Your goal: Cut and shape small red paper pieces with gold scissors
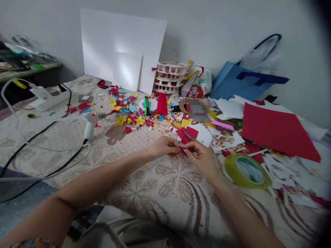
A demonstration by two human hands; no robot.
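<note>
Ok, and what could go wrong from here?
The scissors lie just beyond the right hand, which might get nicked. The small red piece pinched between it and the left hand could crease or tear. The black cord running from the glue gun might get snagged, dragging it.

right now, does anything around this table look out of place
White scraps litter the right of the table, and the blue bag leans askew by the wall. The red piece between the left hand and right hand is too small to judge.

No lettering could be read; the marks on the plastic bag and inside the tape roll were too blurred.
</note>
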